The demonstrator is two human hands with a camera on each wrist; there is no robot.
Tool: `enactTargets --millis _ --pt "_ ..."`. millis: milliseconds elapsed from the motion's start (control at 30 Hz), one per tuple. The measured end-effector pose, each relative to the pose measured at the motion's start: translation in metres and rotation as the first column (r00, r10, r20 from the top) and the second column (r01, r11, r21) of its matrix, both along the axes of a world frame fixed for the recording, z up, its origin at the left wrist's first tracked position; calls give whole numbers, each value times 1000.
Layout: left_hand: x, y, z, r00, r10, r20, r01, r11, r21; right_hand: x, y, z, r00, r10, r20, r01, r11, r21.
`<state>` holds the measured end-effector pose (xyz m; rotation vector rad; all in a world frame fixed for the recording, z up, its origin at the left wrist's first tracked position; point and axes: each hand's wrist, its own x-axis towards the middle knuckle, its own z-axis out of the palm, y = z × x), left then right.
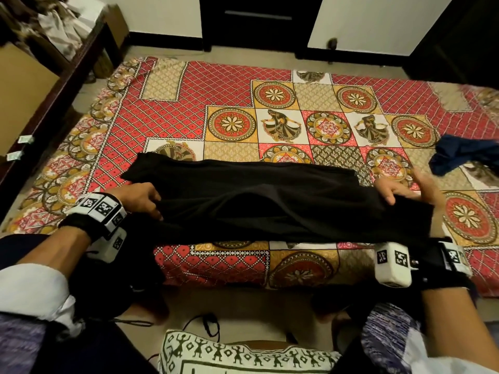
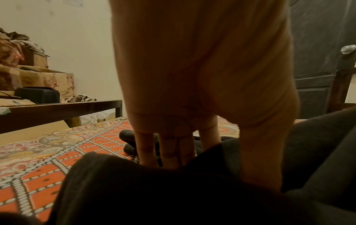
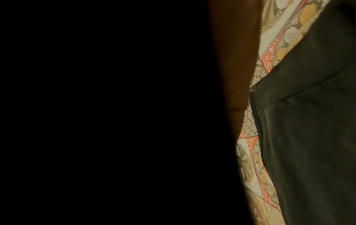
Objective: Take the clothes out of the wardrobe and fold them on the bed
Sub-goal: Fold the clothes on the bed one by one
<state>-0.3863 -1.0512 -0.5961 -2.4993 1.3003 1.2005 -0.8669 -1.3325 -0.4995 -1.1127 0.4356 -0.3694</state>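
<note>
On the patterned bed between cluttered bench and dark door, both hands' fingers grip black cloth.

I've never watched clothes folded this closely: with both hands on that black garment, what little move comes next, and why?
Probably carry the near edge forward over the far half. The left hand and right hand each grip an end of the black garment, which lies stretched across the bed with its near edge raised.

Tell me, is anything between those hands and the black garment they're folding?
Nothing visible. The left hand and right hand each grip an end of the black garment, which lies on the bed.
</note>
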Motion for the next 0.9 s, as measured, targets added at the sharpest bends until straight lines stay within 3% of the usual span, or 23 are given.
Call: enactTargets --millis 67,167,267,400,500,567,767,900 --pt "-1 1 0 1000 2 -3 -2 1000 -12 -6 -4 2 979 116 -168 -137 983 -124" --pt "-4 0 0 1000 5 19 -5 1000 -21 -6 5 16 917 323 -233 -380 885 -268" --pt "-4 -2 0 997 9 77 -6 999 -46 1 16 28 865 433 -253 -495 818 -292" --pt "3 -2 1 996 35 76 -28 996 -88 -10 17 43 899 357 -252 -426 846 -320" --pt "5 1 2 997 23 73 -17 996 -82 -26 12 45 972 47 -228 -118 944 -309" --pt "5 2 0 998 11 64 -7 998 -69 -35 8 40 963 -97 -250 22 958 -287" --pt "7 1 -4 999 32 24 -30 996 -85 -38 -9 22 883 -29 -468 -110 958 -266" --pt "11 0 -8 996 72 -47 -77 991 -106 -35 -11 26 883 -27 -469 -102 964 -247"
